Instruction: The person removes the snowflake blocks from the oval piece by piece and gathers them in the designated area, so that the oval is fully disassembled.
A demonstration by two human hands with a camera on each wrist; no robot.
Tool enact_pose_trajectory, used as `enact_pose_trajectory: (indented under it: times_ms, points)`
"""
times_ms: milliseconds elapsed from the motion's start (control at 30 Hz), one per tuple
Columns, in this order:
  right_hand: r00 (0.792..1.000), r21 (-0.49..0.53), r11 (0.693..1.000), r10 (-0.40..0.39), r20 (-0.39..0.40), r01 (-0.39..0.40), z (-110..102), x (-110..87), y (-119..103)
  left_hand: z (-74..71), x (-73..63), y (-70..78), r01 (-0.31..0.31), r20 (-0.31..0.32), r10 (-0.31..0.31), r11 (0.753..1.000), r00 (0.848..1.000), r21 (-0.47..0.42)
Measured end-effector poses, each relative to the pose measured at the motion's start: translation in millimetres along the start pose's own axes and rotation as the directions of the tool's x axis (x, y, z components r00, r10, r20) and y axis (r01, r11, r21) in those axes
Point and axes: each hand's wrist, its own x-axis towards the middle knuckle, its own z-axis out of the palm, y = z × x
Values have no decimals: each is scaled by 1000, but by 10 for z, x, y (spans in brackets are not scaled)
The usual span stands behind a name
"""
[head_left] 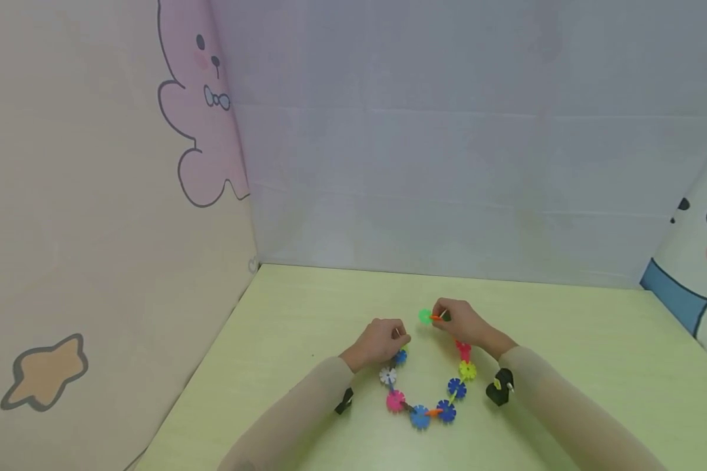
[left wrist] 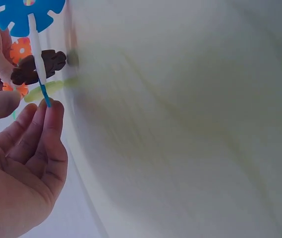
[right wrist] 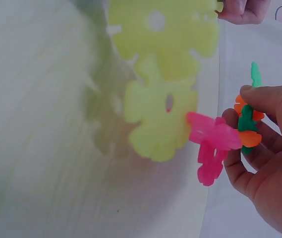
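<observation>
A chain of slotted plastic snowflake discs (head_left: 419, 417) lies in a U on the table, its open side facing away from me. My left hand (head_left: 377, 341) is at the chain's left end; in the left wrist view its fingertips pinch the edge of a thin blue disc (left wrist: 45, 93) below a white disc (left wrist: 36, 54). My right hand (head_left: 459, 322) is at the other end, its thumb and fingers pinching a dark green disc (right wrist: 247, 120) joined to orange discs (right wrist: 250, 139). A light green disc (head_left: 425, 316) sticks out past its fingertips, towards the left hand. Pink discs (right wrist: 214, 133) hang beside the right fingers.
The pale yellow table (head_left: 306, 294) ends at a curtain-like back wall (head_left: 424, 163). A printed panel (head_left: 124, 229) stands along the left, and another (head_left: 695, 261) on the right. Black wrist devices (head_left: 499, 387) are strapped under both sleeves.
</observation>
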Motion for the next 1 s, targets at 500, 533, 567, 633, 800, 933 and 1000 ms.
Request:
enact_pose_trajectory:
  times_ms: [500, 533, 567, 633, 800, 933, 1000]
  points:
    - [995, -4, 995, -96, -14, 96, -7, 22, -108, -60, 200, 139, 111, -105, -148, 949, 983, -296]
    - [995, -7, 995, -100, -16, 100, -3, 25, -110, -55, 206, 141, 112, -105, -151, 945, 983, -307]
    - [995, -3, 995, -100, -17, 99, -2, 26, -115, -54, 212, 144, 112, -106, -152, 943, 983, -315]
    - [995, -4, 995, -98, -16, 98, -1, 26, -127, -57, 220, 156, 114, -111, -156, 941, 981, -317]
    - [997, -2, 997, -81, -2, 81, 1, 24, -145, -60, 241, 181, 123, -97, -165, 934, 982, -336]
    - [997, -4, 997, -80, 4, 80, 5, 31, -151, -57, 263, 192, 123, -72, -157, 929, 985, -350]
    - [997, 3, 997, -78, 7, 78, 5, 34, -160, -64, 273, 202, 124, -73, -159, 927, 985, -353]
